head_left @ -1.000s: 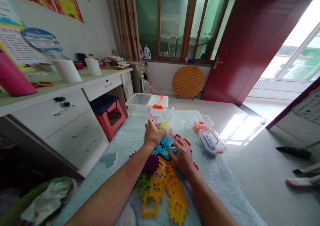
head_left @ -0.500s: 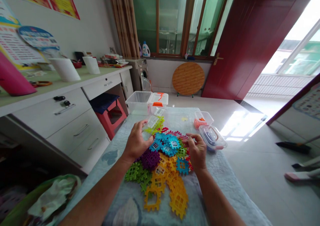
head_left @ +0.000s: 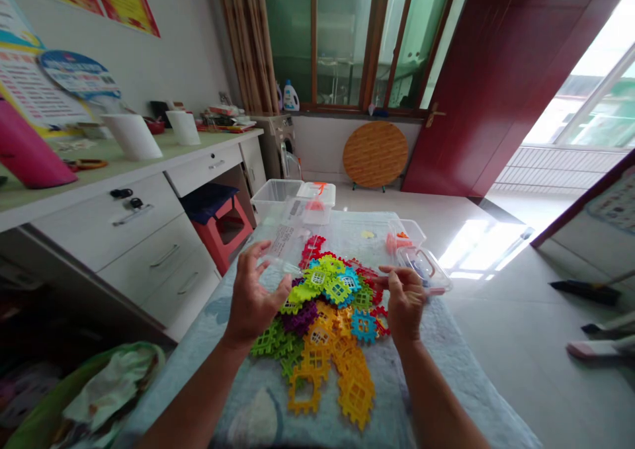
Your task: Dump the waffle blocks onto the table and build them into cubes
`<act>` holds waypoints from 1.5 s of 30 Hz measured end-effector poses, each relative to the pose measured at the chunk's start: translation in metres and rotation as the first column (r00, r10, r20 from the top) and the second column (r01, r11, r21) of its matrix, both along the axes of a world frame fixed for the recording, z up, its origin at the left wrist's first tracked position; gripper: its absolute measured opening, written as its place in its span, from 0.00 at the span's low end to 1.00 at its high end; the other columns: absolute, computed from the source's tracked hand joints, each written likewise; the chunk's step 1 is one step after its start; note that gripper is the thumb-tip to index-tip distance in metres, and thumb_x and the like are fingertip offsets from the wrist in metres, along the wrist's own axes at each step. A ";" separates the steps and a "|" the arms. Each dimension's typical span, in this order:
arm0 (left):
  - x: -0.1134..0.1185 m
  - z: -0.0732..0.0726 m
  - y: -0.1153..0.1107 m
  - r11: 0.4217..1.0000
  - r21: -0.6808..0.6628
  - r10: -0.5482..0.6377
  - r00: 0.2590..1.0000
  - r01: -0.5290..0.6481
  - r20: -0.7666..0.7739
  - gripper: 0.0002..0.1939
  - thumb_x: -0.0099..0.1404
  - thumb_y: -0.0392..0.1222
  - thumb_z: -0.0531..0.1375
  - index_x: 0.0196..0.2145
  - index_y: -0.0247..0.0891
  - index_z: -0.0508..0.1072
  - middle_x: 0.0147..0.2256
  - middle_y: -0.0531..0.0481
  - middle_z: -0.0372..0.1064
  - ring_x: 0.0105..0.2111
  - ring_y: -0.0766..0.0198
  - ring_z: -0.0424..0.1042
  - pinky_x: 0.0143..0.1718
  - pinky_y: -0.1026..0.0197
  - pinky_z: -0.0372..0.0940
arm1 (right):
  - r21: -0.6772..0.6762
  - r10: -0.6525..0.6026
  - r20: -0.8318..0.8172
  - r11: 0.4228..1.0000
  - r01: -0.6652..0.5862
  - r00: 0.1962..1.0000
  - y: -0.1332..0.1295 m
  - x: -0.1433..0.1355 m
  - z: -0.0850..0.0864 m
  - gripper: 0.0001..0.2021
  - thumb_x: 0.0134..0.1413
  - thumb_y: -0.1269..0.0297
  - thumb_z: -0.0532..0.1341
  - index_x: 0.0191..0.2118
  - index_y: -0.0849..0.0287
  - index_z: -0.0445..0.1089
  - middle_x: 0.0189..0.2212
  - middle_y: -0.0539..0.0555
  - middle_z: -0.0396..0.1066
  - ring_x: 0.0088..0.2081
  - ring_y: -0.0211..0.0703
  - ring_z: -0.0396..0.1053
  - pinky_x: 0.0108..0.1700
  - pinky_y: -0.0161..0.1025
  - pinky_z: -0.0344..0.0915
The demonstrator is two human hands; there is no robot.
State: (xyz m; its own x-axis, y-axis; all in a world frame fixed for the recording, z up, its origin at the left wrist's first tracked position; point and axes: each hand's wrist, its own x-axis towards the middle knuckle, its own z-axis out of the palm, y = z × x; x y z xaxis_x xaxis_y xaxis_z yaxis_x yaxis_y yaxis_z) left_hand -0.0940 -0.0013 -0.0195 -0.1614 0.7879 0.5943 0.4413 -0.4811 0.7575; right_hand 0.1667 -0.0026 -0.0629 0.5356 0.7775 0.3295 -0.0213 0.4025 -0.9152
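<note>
My left hand (head_left: 255, 297) is at the left of the heap, thumb and fingers curved around the edge of a clear plastic bag (head_left: 288, 231) with printed text. The bag's far outline is hard to see. On the right, my right hand (head_left: 407, 297) has thumb and fingertips pinched together; what is between them is too thin to make out. Between the hands, yellow-green toy building pieces (head_left: 317, 278) lie on top of blue pieces (head_left: 350, 280). Purple pieces (head_left: 301, 318), orange-yellow pieces (head_left: 356, 396), green pieces (head_left: 268, 340) and red pieces (head_left: 312, 247) surround them.
The heap lies on a pale blue cloth (head_left: 248, 396). Behind it are an open clear box (head_left: 275, 191) and its white lid (head_left: 317, 190). Small clear containers (head_left: 409, 231) stand at the right edge. A red stool (head_left: 225, 227) and white drawers (head_left: 163, 257) are left.
The yellow-green pieces, earlier by the bag near my left hand, now lie on the blue pieces. My left hand has moved left and nearer; my right hand has moved slightly right.
</note>
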 end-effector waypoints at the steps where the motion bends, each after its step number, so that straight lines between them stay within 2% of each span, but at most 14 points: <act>1: 0.002 0.001 -0.001 0.997 -0.063 -0.024 0.989 0.034 0.146 0.33 0.54 0.40 0.65 0.57 0.45 0.61 0.56 0.44 0.58 0.56 0.51 0.61 0.54 0.49 0.65 | 0.017 0.003 0.020 1.000 -0.003 1.000 0.000 -0.002 -0.001 0.09 0.54 0.59 0.62 0.33 0.59 0.66 0.32 0.52 0.75 0.25 0.38 0.74 0.29 0.36 0.71; 3: 0.009 0.003 -0.005 0.972 -0.194 -0.040 0.911 0.130 0.410 0.32 0.53 0.42 0.66 0.55 0.46 0.62 0.52 0.46 0.60 0.54 0.54 0.64 0.52 0.52 0.66 | 0.062 0.002 0.084 0.998 -0.007 0.996 0.000 -0.007 -0.005 0.08 0.54 0.60 0.63 0.34 0.59 0.66 0.37 0.54 0.75 0.30 0.40 0.75 0.34 0.39 0.73; 6: 0.021 0.006 -0.009 0.875 -0.356 0.007 0.725 0.329 0.689 0.31 0.52 0.41 0.66 0.54 0.48 0.63 0.46 0.48 0.64 0.49 0.58 0.68 0.48 0.54 0.68 | 0.147 -0.055 0.280 0.989 0.014 0.959 -0.002 -0.012 -0.008 0.06 0.56 0.62 0.62 0.36 0.58 0.68 0.43 0.57 0.74 0.40 0.44 0.75 0.43 0.45 0.73; 9: 0.028 0.005 -0.011 0.739 -0.426 0.072 0.567 0.522 0.820 0.29 0.53 0.38 0.65 0.52 0.48 0.63 0.42 0.48 0.67 0.43 0.59 0.71 0.44 0.53 0.70 | 0.231 -0.110 0.500 0.973 -0.010 0.859 -0.006 -0.014 -0.009 0.02 0.58 0.67 0.61 0.38 0.57 0.69 0.45 0.58 0.72 0.47 0.46 0.72 0.48 0.48 0.70; 11: 0.031 0.002 -0.010 0.668 -0.451 0.110 0.520 0.592 0.847 0.26 0.55 0.36 0.63 0.51 0.46 0.64 0.41 0.48 0.69 0.39 0.60 0.72 0.42 0.52 0.71 | 0.261 -0.100 0.605 0.962 -0.078 0.790 -0.008 -0.016 -0.008 0.04 0.59 0.70 0.60 0.40 0.56 0.69 0.46 0.58 0.72 0.47 0.45 0.71 0.49 0.47 0.70; 15: 0.031 0.002 -0.007 0.624 -0.485 0.137 0.526 0.613 0.840 0.18 0.58 0.35 0.60 0.47 0.43 0.67 0.42 0.47 0.69 0.37 0.61 0.73 0.41 0.52 0.72 | 0.256 -0.071 0.748 0.949 -0.187 0.660 -0.011 -0.022 -0.009 0.07 0.58 0.72 0.60 0.42 0.55 0.68 0.45 0.57 0.72 0.46 0.45 0.71 0.48 0.47 0.70; 19: 0.030 0.009 -0.006 0.607 -0.512 0.209 0.499 0.608 0.841 0.12 0.63 0.42 0.56 0.45 0.39 0.67 0.40 0.43 0.69 0.37 0.58 0.73 0.39 0.50 0.73 | 0.234 -0.041 0.813 0.936 -0.261 0.581 -0.015 -0.029 -0.004 0.09 0.57 0.71 0.61 0.43 0.55 0.68 0.44 0.58 0.71 0.46 0.47 0.70 0.48 0.49 0.68; 21: 0.029 0.011 -0.005 0.595 -0.520 0.225 0.494 0.614 0.840 0.13 0.64 0.46 0.55 0.45 0.39 0.67 0.41 0.42 0.69 0.38 0.56 0.74 0.38 0.49 0.72 | 0.231 -0.026 0.826 0.927 -0.297 0.563 -0.018 -0.031 0.000 0.10 0.56 0.72 0.61 0.44 0.55 0.67 0.44 0.58 0.71 0.46 0.47 0.69 0.48 0.49 0.68; 24: 0.029 0.008 -0.003 0.582 -0.548 0.196 0.550 0.601 0.812 0.16 0.64 0.49 0.59 0.46 0.40 0.68 0.44 0.41 0.69 0.40 0.56 0.73 0.39 0.50 0.72 | 0.235 -0.012 0.832 0.914 -0.332 0.554 -0.020 -0.034 0.004 0.11 0.56 0.73 0.60 0.44 0.56 0.67 0.44 0.58 0.72 0.45 0.47 0.69 0.47 0.49 0.67; 27: 0.031 0.003 -0.001 0.587 -0.562 0.151 0.603 0.583 0.783 0.13 0.62 0.48 0.62 0.42 0.40 0.68 0.44 0.43 0.69 0.39 0.58 0.73 0.38 0.53 0.72 | 0.238 0.005 0.833 0.899 -0.367 0.553 -0.021 -0.036 0.007 0.12 0.55 0.74 0.60 0.45 0.55 0.67 0.44 0.58 0.72 0.45 0.47 0.68 0.46 0.49 0.67; 31: 0.033 0.001 0.000 0.589 -0.557 0.135 0.608 0.585 0.782 0.10 0.61 0.44 0.62 0.39 0.41 0.67 0.42 0.46 0.70 0.36 0.60 0.72 0.35 0.54 0.72 | 0.237 0.032 0.835 0.880 -0.412 0.549 -0.023 -0.038 0.010 0.15 0.54 0.76 0.60 0.47 0.55 0.67 0.45 0.58 0.72 0.44 0.47 0.68 0.45 0.48 0.67; 37: 0.035 0.005 -0.001 0.591 -0.579 0.186 0.604 0.562 0.775 0.06 0.60 0.37 0.59 0.36 0.40 0.65 0.38 0.48 0.70 0.32 0.62 0.72 0.32 0.55 0.72 | 0.244 0.038 0.819 0.881 -0.406 0.573 -0.026 -0.037 0.007 0.17 0.53 0.76 0.60 0.49 0.55 0.66 0.47 0.58 0.70 0.47 0.48 0.67 0.48 0.49 0.67; 41: 0.038 0.014 0.007 0.613 -0.533 0.175 0.558 0.583 0.811 0.08 0.58 0.35 0.58 0.36 0.40 0.64 0.36 0.47 0.70 0.32 0.61 0.72 0.33 0.53 0.72 | 0.271 -0.015 0.718 0.927 -0.260 0.696 -0.022 -0.030 0.000 0.19 0.56 0.72 0.58 0.53 0.55 0.64 0.50 0.60 0.65 0.51 0.51 0.65 0.49 0.51 0.67; 45: 0.053 0.026 0.034 0.606 -0.476 0.143 0.500 0.638 0.854 0.08 0.58 0.35 0.58 0.37 0.38 0.65 0.35 0.45 0.69 0.33 0.60 0.72 0.38 0.51 0.72 | 0.242 -0.061 0.597 0.965 -0.106 0.800 -0.014 -0.020 -0.004 0.14 0.59 0.70 0.56 0.51 0.55 0.65 0.47 0.58 0.64 0.43 0.45 0.66 0.42 0.44 0.68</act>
State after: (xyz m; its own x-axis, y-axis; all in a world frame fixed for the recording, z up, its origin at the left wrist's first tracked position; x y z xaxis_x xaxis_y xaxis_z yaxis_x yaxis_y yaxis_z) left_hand -0.0406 0.0330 0.0069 0.0740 0.9192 -0.3867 -0.5295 0.3648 0.7658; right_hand 0.1464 -0.0165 -0.0671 0.1510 0.6325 0.7597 0.4809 0.6245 -0.6155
